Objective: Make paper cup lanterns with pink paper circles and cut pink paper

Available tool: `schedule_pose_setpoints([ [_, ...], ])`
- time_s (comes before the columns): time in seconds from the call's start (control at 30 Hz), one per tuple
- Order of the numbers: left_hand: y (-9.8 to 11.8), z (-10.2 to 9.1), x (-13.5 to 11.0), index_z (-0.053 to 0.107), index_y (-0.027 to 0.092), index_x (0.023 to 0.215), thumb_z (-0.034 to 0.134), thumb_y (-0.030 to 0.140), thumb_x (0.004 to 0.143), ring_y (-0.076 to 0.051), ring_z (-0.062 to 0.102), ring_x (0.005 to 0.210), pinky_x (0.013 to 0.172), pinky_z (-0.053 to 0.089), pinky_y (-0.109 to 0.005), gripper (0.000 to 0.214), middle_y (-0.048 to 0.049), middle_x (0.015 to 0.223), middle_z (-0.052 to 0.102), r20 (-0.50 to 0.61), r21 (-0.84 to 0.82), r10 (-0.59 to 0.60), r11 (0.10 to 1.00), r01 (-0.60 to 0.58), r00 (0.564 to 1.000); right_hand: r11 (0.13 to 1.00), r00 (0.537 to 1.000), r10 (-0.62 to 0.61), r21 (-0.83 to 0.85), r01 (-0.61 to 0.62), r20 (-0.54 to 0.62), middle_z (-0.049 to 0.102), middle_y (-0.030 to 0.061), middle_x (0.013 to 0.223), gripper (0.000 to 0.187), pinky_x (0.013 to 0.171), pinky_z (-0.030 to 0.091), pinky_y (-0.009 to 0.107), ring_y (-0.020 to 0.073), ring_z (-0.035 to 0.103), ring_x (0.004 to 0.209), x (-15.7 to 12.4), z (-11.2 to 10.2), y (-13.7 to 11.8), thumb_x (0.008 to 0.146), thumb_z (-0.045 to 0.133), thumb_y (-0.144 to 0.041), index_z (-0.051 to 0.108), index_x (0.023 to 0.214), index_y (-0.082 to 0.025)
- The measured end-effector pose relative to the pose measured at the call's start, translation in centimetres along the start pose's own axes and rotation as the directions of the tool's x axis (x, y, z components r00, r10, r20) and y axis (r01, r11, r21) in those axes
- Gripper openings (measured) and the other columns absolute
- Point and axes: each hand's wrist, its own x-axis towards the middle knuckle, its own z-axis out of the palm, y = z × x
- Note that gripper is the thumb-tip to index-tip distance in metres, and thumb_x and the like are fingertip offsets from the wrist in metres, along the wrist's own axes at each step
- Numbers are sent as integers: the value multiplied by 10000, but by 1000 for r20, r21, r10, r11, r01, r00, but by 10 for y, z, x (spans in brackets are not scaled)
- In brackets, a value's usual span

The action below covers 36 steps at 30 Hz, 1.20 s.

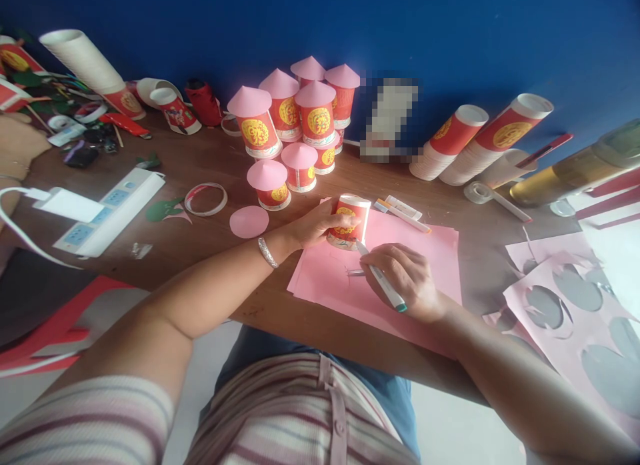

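My left hand [320, 226] is wrapped round a red and white paper cup [349, 218] with a yellow emblem, holding it above a stack of pink paper [420, 278]. In my right hand [400, 275] is a white marker [384, 286] with a green end. Its tip is at the lower right edge of the cup; whether it touches cannot be told. Close to the right hand, partly hidden, a small metallic thing [356, 273] lies on the paper. Beyond the cup, more pens [403, 211] rest on the sheets.
Cups with pink cone tops [287, 111] stand in a group at the back. Stacked cups [460, 135] lean at the right, near a tape roll [477, 191]. At left are a power strip [115, 208] and a cut cup ring [206, 199]. Cut pink sheets [520, 298] hang at the right edge.
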Motion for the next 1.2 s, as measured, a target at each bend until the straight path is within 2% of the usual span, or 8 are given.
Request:
schedule_pose_setpoints([
  [0.6, -1, -2, 0, 617, 150, 965, 831, 385, 755, -146, 636, 719, 662, 512, -270, 381, -23, 805, 659, 26, 34, -5, 999, 4, 1000, 1000, 1000, -6, -13, 6, -1, 692, 28, 813, 210, 657, 584, 309, 168, 676, 699, -1, 0, 0, 950, 634, -54, 607, 1115, -182],
  [0.9, -2, -2, 0, 615, 160, 969, 844, 364, 747, -131, 612, 701, 646, 498, -260, 379, -1, 788, 641, 7, 7, -16, 1000, 16, 1000, 1000, 1000, 1, -15, -1, -2, 690, 20, 805, 190, 654, 576, 302, 159, 670, 688, 0, 0, 1, 964, 632, -60, 609, 1104, -187],
  [1.2, -4, -6, 1, 650, 155, 998, 863, 364, 738, -147, 631, 759, 684, 534, -267, 396, -29, 848, 664, 3, -40, -27, 999, 27, 1000, 1000, 999, -31, -4, 31, -30, 685, 9, 767, 205, 650, 583, 299, 152, 652, 653, -1, 0, -3, 926, 666, -44, 615, 1074, -178],
])
